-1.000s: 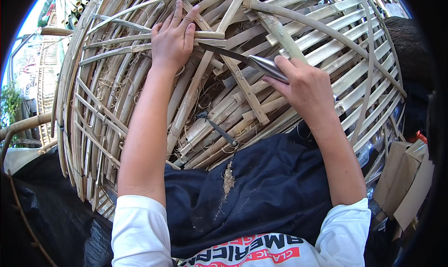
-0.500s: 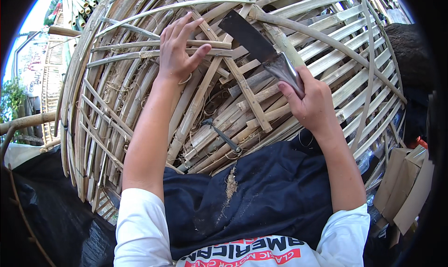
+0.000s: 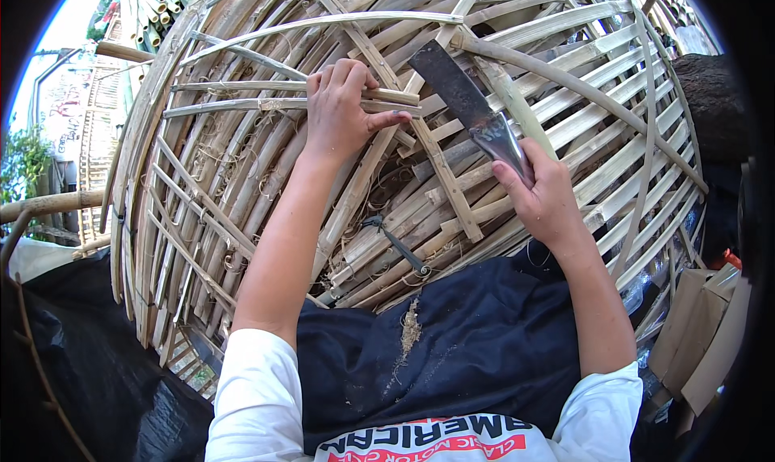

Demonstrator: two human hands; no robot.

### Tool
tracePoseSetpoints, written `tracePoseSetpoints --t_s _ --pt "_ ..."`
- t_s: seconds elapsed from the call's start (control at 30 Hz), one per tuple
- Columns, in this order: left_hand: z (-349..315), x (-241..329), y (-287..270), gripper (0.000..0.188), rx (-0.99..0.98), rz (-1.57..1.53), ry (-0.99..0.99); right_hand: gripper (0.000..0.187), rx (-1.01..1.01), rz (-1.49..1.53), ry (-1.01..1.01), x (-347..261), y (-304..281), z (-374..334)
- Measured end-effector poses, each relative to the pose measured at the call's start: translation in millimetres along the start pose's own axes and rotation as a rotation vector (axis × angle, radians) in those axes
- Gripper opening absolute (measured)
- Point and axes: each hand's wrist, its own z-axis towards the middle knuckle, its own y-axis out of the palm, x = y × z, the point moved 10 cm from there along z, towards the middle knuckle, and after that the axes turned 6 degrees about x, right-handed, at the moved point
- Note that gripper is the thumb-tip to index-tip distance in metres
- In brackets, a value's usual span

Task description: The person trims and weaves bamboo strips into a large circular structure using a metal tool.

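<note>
In my right hand (image 3: 547,194) is a broad-bladed knife (image 3: 452,85), held by its metal handle. Its dark, square-ended blade points up and to the left, above the bamboo. My left hand (image 3: 337,115) is curled over the right-hand ends of two narrow bamboo strips (image 3: 234,106). Its thumb lies stretched along the lower strip, while the other fingers bend over the upper one. Both strips reach leftward across a large woven bamboo basket (image 3: 517,38) filled with split bamboo (image 3: 387,252). The fingertips' undersides are hidden.
A dark cloth (image 3: 484,325) with shavings on it covers my lap. Cardboard (image 3: 686,325) stands at the right, below a dark log (image 3: 710,107). Bamboo poles (image 3: 56,206) cross at the left, and green bamboo tubes (image 3: 153,10) are stacked at the far left.
My left hand has gone from spread fingers to curled ones on the strips. The knife has stayed in my right hand, nearly at the same slant. The whole view has shifted slightly.
</note>
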Motion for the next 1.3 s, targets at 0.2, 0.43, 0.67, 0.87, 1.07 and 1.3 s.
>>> tracePoseSetpoints --t_s 0.2,0.43,0.67,0.87,1.07,1.3 --pt "-1.8 -0.3 2.6 0.075 -0.002 0.030 -0.004 0.037 -0.093 -0.061 -0.003 -4.9 10.3 -2.9" --pt "-3.1 -1.2 3.5 0.068 -0.020 0.041 -0.012 0.036 -0.110 0.045 -0.110 -21.9 23.3 -15.0" --pt "-4.3 2.1 3.7 0.038 -0.027 0.019 -0.020 0.052 -0.074 -0.237 -0.277 -35.0 25.6 -21.0" --pt "-8.5 -7.4 4.7 0.049 -0.068 0.090 -0.039 0.055 -0.042 -0.288 -0.314 -56.9 28.9 -29.6" --pt "-8.9 -2.0 8.0 0.061 -0.126 0.160 -0.033 0.052 0.025 -0.284 -0.348 -68.9 20.2 -39.5" --pt "-10.2 -0.4 8.3 0.064 -0.051 0.155 -0.025 0.053 -0.045 -0.416 -0.291 -58.7 28.3 -41.4"
